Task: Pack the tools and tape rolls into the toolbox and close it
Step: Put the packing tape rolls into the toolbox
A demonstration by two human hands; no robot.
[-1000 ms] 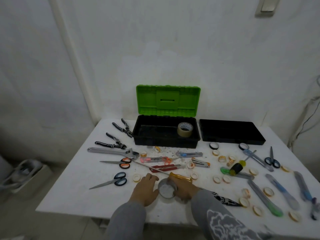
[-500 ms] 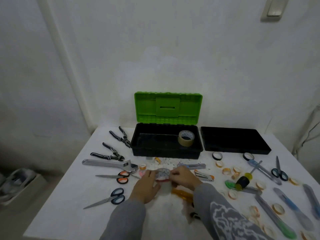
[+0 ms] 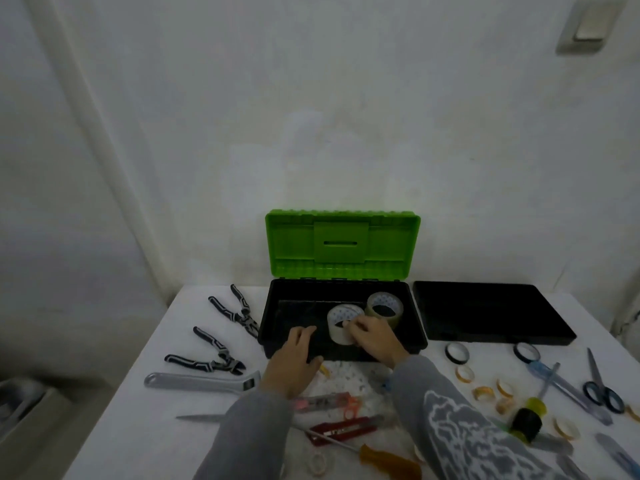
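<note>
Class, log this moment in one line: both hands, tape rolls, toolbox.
right hand: grips clear tape roll inside toolbox | left hand: relaxed over front rim | second tape roll: inside | lid: up

The toolbox (image 3: 416, 327) is standing open at frame centre, and its green lid (image 3: 343, 244) is rising upright behind it, walling off the back. The left half of its floor is lying bare. The right half is being filled by the farther tape roll (image 3: 385, 308) and the nearer tape roll (image 3: 341, 329), which the right hand (image 3: 375, 341) is gripping. The left hand (image 3: 294, 362) is hanging over the front wall. A black tray (image 3: 491, 317) is flanking the right side, and pliers (image 3: 239, 311) are crowding the left. The surface (image 3: 145, 427) at lower left is lying bare.
</note>
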